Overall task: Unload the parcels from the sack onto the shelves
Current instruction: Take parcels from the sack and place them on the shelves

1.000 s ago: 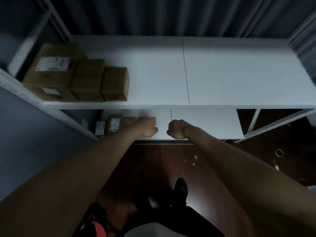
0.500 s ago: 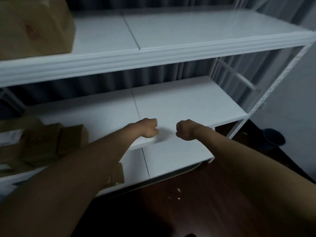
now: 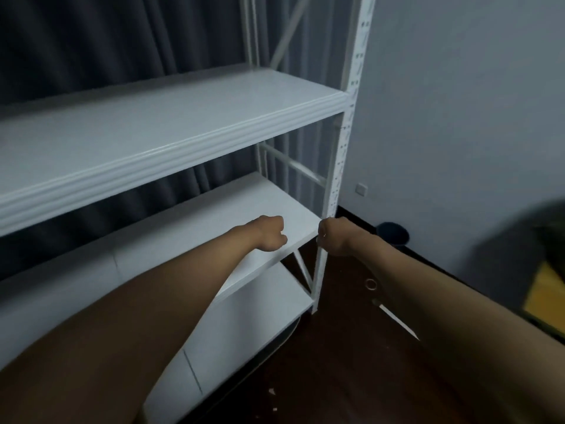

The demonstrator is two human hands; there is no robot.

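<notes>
Since the earlier frames the view had swung right, so the brown parcels that had sat on the left of the shelves had passed out of sight and the rack's right end post (image 3: 342,166), the grey wall (image 3: 458,117) and a dark bin (image 3: 393,232) on the floor had come in. Both arms had stayed stretched forward. The left hand (image 3: 270,233) was a closed fist holding nothing, hovering over the front edge of the middle shelf (image 3: 214,221). The right hand (image 3: 334,237) was likewise curled into an empty fist, just beside the post's lower part; whether it touched the post could not be told. The two fists were near each other but apart. Above them ran the upper shelf (image 3: 171,127), and below, the lowest shelf (image 3: 244,325). A dark curtain (image 3: 122,35) hung behind the rack. No parcel showed; a blurred dark-green shape (image 3: 547,258) at the right edge may have been the sack, though that could not be told. A small ring (image 3: 370,284) lay on the dark floor (image 3: 336,377).
</notes>
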